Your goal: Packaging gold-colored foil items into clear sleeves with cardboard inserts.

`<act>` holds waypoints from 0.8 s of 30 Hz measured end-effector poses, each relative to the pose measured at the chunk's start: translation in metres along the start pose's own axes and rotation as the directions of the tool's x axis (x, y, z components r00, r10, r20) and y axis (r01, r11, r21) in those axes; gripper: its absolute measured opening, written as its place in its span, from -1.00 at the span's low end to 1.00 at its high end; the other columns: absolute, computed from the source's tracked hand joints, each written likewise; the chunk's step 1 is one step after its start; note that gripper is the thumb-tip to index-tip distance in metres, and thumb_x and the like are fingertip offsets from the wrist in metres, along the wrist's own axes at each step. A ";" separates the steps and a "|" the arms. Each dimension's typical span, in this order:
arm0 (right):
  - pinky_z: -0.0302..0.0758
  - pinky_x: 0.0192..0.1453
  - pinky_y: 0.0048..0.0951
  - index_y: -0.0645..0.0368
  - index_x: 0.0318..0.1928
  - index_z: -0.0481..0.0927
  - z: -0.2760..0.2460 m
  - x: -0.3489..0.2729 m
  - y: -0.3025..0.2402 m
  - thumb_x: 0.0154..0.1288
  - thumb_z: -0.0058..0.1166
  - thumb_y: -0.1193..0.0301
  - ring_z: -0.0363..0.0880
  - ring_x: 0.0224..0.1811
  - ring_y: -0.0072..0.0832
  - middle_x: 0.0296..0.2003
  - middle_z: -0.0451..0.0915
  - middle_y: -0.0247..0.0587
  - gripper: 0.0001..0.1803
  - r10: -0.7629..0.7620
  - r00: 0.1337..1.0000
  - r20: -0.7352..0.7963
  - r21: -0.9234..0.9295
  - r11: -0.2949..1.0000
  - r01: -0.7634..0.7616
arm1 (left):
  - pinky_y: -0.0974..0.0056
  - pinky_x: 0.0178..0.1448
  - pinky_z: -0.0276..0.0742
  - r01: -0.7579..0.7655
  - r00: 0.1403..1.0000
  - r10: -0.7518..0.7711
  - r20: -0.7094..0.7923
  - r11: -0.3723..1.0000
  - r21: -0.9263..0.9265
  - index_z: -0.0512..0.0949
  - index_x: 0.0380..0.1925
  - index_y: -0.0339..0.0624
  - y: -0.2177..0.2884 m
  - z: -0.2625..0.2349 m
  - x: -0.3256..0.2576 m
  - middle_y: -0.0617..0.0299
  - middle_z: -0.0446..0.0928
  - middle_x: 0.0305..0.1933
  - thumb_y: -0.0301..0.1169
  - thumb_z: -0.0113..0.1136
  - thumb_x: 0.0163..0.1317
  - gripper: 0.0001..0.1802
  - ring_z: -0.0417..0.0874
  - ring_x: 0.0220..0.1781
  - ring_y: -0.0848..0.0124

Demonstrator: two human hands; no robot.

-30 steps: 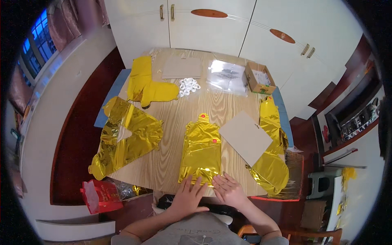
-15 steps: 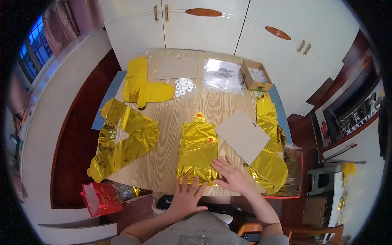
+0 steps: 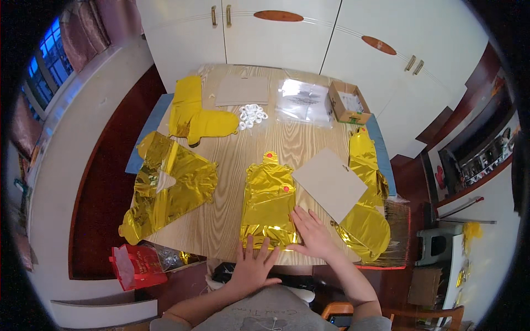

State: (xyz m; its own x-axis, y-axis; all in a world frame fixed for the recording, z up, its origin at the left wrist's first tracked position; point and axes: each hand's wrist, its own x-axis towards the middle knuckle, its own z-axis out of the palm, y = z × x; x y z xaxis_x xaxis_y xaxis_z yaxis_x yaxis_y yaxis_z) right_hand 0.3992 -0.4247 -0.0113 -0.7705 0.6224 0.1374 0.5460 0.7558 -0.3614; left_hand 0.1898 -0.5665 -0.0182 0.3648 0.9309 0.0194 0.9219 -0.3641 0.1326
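A white cupboard [image 3: 281, 47] spans 11 to 2 o'clock, with brass handles [image 3: 214, 16] and oval brown plaques [image 3: 279, 16] on its doors. At 10 o'clock, a pink curtain [image 3: 83, 34] hangs beside a bluish window [image 3: 49, 63]. Dark red floor [image 3: 105, 187] shows at 9 o'clock, a red bag [image 3: 137, 267] at 8, a grey stool [image 3: 433, 246] at 4, a wooden chair [image 3: 454, 320] between 4 and 5.

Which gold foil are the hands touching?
The oblong gold foil in the middle: the left hand is on its near edge, the right hand on its right edge. The other foils lie untouched.
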 end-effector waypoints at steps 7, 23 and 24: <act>0.04 0.52 0.04 0.40 0.40 0.13 -0.008 0.001 0.003 0.15 0.23 -0.03 0.14 0.47 0.02 0.36 0.22 0.25 0.02 0.099 0.995 0.013 0.080 0.992 -0.100 | -0.55 0.31 0.03 0.000 1.000 0.000 -0.007 1.000 -0.018 0.30 0.37 0.05 -0.001 0.002 -0.001 -0.13 0.13 0.45 0.39 0.16 0.00 0.00 0.13 0.38 -0.45; -0.02 0.55 0.03 0.29 0.38 0.20 -0.015 0.011 0.010 0.12 0.26 -0.08 0.17 0.47 -0.07 0.34 0.30 0.07 -0.01 0.105 0.994 0.034 0.058 0.993 -0.106 | -0.58 0.31 -0.01 -0.001 1.000 0.001 0.000 1.000 0.020 0.29 0.37 0.01 0.001 0.006 -0.001 -0.19 0.14 0.44 0.42 0.14 -0.01 0.04 0.07 0.40 -0.51; -0.02 0.54 0.04 0.29 0.38 0.21 -0.014 0.012 0.010 0.11 0.27 -0.08 0.18 0.46 -0.06 0.33 0.31 0.10 -0.01 0.115 0.993 0.034 0.062 0.991 -0.117 | -0.58 0.31 -0.01 -0.002 1.000 0.002 -0.004 1.000 0.018 0.29 0.37 0.02 0.000 0.006 -0.001 -0.19 0.14 0.44 0.42 0.14 0.00 0.03 0.06 0.40 -0.51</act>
State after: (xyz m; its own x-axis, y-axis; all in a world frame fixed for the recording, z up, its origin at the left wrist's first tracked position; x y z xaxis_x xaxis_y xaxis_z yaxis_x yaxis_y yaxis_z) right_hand 0.4004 -0.4069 -0.0009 -0.7136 0.6976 0.0635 0.6106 0.6639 -0.4318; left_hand 0.1905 -0.5677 -0.0243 0.3661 0.9303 0.0234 0.9234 -0.3663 0.1147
